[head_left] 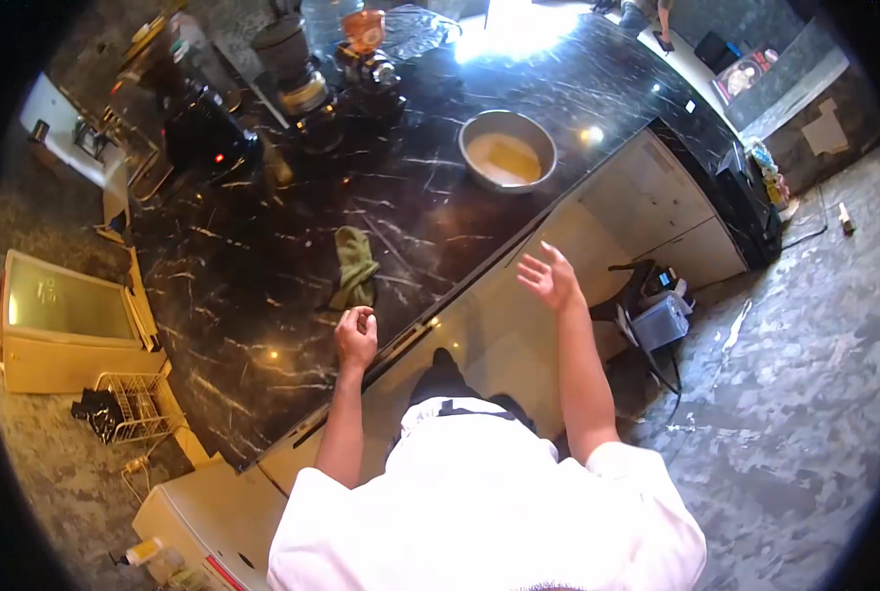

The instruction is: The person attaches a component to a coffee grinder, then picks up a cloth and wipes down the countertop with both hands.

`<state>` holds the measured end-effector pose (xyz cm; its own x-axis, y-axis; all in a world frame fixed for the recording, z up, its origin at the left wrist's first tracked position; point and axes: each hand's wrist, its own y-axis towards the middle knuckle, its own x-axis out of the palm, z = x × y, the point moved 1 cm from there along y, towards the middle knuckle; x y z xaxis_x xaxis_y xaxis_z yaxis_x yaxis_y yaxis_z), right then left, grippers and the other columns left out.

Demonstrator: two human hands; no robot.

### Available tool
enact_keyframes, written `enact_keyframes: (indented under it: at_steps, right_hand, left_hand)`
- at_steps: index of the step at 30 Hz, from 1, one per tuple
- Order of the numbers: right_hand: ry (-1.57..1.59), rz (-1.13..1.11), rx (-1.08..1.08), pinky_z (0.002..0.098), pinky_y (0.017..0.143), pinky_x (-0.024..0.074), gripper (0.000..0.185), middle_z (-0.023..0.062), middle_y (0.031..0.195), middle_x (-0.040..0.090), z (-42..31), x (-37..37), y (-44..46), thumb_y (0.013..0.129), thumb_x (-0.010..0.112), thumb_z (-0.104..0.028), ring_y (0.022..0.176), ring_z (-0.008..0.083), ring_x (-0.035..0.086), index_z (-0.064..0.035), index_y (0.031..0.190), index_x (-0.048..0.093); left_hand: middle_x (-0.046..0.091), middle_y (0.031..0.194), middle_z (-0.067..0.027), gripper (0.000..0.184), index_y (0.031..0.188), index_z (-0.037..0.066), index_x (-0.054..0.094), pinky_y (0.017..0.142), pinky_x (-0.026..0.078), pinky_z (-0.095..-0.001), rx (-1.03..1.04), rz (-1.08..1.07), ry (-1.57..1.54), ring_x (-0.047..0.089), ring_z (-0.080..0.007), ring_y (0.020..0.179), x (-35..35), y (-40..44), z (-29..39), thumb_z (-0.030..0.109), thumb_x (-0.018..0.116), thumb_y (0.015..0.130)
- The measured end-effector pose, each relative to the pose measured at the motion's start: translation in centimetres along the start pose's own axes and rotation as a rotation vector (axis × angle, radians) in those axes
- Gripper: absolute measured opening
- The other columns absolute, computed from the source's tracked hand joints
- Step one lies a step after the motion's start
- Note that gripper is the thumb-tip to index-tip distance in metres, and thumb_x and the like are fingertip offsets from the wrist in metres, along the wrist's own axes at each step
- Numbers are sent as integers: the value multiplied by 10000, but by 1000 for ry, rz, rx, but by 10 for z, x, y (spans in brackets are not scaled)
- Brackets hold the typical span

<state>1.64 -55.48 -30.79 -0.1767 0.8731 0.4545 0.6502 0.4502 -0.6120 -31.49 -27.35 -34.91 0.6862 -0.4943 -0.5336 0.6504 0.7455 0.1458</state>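
A green cloth (355, 264) lies bunched on the dark marbled counter (263, 261). Just below its lower end is my left hand (357, 335), its fingers curled in over the counter's edge area. I see nothing held in it, and whether the fingertips touch the cloth is unclear. My right hand (550, 279) is in the air in front of the counter, with fingers spread and nothing in the palm. Beyond it, a metal bowl (467, 164) stands near the counter's front edge. Cloudy liquid and a yellowish block, perhaps a sponge, are inside the bowl.
Coffee grinders (302, 89) and a black machine (208, 138) stand along the far left. Under the counter are pale cabinets (647, 187). A clear plastic container (661, 321) is at right. Another person's hand (665, 37) shows at the top right.
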Motion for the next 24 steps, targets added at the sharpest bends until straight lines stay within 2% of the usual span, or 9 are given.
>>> enact_keyframes:
  at_steps: [2, 3, 7, 9, 10, 14, 18, 24]
  right_hand:
    - [-29, 80, 13, 566, 939, 584, 710, 295, 1470, 423, -32, 25, 44, 983, 650, -408, 1252, 458, 548, -79, 1551, 381]
    - [-24, 80, 17, 566, 939, 584, 710, 295, 1470, 423, -48, 29, 64, 983, 650, -408, 1252, 458, 548, -79, 1551, 381]
    - [-175, 117, 115, 565, 983, 557, 847, 340, 1476, 411, -99, 58, 143, 937, 703, -408, 1268, 516, 547, -41, 1573, 281]
    - [-248, 18, 214, 539, 875, 615, 730, 336, 1326, 560, -119, 61, 170, 957, 653, -345, 1059, 477, 684, -19, 1532, 345]
    - [-269, -3, 224, 539, 875, 615, 730, 336, 1326, 560, -128, 71, 183, 957, 653, -345, 1059, 477, 684, -19, 1532, 345]
    - [-380, -103, 244, 519, 843, 627, 679, 334, 1293, 577, -128, 76, 183, 960, 637, -301, 1027, 464, 694, 12, 1498, 365]
    - [-498, -262, 331, 499, 810, 639, 629, 333, 1259, 594, -130, 79, 181, 963, 620, -257, 995, 451, 705, 42, 1464, 385]
    - [-685, -455, 431, 468, 761, 657, 556, 332, 1208, 620, -120, 116, 166, 967, 595, -191, 946, 432, 722, 88, 1413, 416]
  left_hand:
    - [640, 858, -60, 138, 993, 54, 717, 602, 486, -315, -26, -21, 18, 566, -184, 654, 13, 15, 16, 26, 651, 874]
    - [642, 860, -60, 137, 994, 54, 717, 605, 486, -314, -31, -24, 18, 567, -185, 657, 21, 20, 21, 28, 654, 874]
    - [641, 860, -54, 141, 1001, 55, 721, 605, 483, -313, -6, 31, 58, 567, -185, 665, 34, 20, 34, 33, 660, 876]
    - [650, 849, -54, 154, 1016, 56, 726, 612, 485, -307, -94, 51, 64, 573, -177, 669, 33, 12, 31, 34, 663, 877]
    - [650, 849, -54, 154, 1016, 56, 726, 612, 485, -307, -110, 78, 67, 573, -177, 669, 35, 3, 26, 34, 663, 877]
    - [689, 839, -57, 175, 1045, 53, 730, 627, 499, -281, -456, 286, 119, 585, -160, 652, 39, -43, 8, 13, 657, 891]
    - [703, 851, -55, 183, 1074, 46, 728, 644, 514, -276, -684, 543, 91, 598, -156, 658, 64, -111, 27, 21, 664, 905]
    - [710, 856, -50, 198, 1112, 30, 721, 679, 533, -281, -919, 592, 53, 618, -154, 692, 102, -185, 71, 43, 676, 919]
